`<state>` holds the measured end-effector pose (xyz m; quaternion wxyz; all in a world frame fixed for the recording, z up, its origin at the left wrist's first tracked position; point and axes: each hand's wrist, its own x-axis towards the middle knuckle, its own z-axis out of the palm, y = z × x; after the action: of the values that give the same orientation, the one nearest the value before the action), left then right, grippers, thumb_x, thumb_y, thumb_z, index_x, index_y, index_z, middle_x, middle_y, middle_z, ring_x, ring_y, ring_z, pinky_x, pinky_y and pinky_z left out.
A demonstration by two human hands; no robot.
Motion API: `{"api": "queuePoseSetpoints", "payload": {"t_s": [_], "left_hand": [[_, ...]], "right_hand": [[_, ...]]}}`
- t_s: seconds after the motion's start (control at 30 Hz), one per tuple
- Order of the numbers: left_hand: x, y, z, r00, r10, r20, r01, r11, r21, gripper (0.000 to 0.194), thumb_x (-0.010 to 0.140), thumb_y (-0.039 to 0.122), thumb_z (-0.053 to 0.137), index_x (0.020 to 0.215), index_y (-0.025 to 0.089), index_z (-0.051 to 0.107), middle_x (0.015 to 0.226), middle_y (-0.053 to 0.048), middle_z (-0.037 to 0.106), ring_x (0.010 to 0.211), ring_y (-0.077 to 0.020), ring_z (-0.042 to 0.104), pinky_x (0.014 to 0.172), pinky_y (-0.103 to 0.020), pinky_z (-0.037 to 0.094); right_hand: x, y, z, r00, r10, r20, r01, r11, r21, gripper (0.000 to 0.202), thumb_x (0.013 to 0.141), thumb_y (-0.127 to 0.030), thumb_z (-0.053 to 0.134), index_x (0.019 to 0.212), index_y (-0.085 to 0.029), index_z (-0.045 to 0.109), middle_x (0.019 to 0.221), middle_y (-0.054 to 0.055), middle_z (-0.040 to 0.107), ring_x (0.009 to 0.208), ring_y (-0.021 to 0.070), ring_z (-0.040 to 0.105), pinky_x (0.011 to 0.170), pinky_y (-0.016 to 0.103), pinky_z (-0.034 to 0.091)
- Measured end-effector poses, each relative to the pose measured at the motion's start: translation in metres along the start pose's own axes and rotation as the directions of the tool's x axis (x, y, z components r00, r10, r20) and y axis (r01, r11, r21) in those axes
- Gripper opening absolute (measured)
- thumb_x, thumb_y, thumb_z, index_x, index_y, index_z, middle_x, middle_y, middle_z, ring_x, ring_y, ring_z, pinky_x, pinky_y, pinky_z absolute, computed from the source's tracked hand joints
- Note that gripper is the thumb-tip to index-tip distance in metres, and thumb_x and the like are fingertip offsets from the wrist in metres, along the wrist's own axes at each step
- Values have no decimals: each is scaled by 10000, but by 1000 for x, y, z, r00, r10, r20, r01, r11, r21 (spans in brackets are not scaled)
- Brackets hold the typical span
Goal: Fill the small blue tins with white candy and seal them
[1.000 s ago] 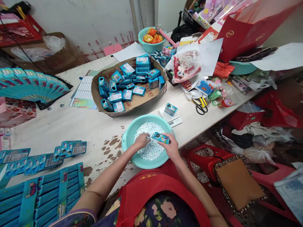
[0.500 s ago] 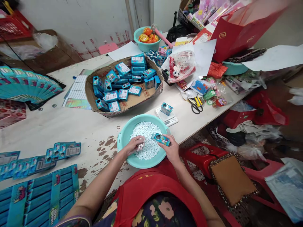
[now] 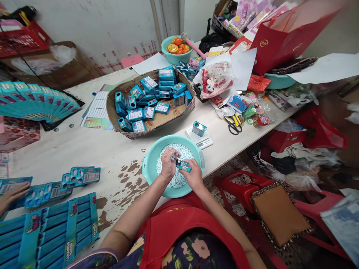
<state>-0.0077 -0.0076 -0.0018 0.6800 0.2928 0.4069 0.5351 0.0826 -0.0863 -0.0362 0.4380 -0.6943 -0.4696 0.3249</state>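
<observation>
My right hand (image 3: pixel 193 175) grips a small blue candy box (image 3: pixel 183 165) with a round hole at one end, tilted over a turquoise basin (image 3: pixel 150 157). Small white candies (image 3: pixel 182 150) lie in the basin. My left hand (image 3: pixel 169 163) is closed around some of these candies, its fingertips right at the box's hole. Behind the basin, another blue box (image 3: pixel 199 128) stands on a white digital scale (image 3: pixel 206 142).
A cut-down cardboard box (image 3: pixel 148 129) of blue boxes stands behind the basin. Black scissors (image 3: pixel 235 127) lie at right. Flat blue cartons (image 3: pixel 67 228) cover the left front. Another person's hand (image 3: pixel 15 194) reaches in at left. A red stool (image 3: pixel 238 183) stands below the table edge.
My left hand has lifted from the candies and moved right to the box's hole. My right hand has brought the box slightly left. Another person's hand has appeared at left.
</observation>
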Motion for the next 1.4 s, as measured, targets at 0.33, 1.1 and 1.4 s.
{"api": "queuePoseSetpoints", "payload": {"t_s": [0.33,1.1,1.4], "left_hand": [[8,-7,-6,996,87,-11,-87,996,-18,110,709,193,472,611,168,516,573,-3,479,552,-107,465,561,-234,372],[41,-14,-78,747,-644,-167,656,754,25,127,782,195,529,666,161,490,657,-19,598,524,-75,581,473,-144,465],[44,-27,-53,605,-785,-136,770,532,353,114,628,92,705,717,108,634,599,-42,610,472,-95,550,397,-152,392]], "right_hand": [[8,-7,4,1000,7,-8,-8,999,-34,360,656,-133,722,996,-223,645,945,27,605,937,207,588,844,331,465],[-16,-10,-102,970,155,-188,-139,986,93,375,677,-357,738,1012,-208,657,984,43,628,906,215,603,833,352,480],[5,38,-162,897,325,-301,-322,945,60,472,665,-443,728,1051,-183,652,971,57,624,847,208,602,776,340,484]]}}
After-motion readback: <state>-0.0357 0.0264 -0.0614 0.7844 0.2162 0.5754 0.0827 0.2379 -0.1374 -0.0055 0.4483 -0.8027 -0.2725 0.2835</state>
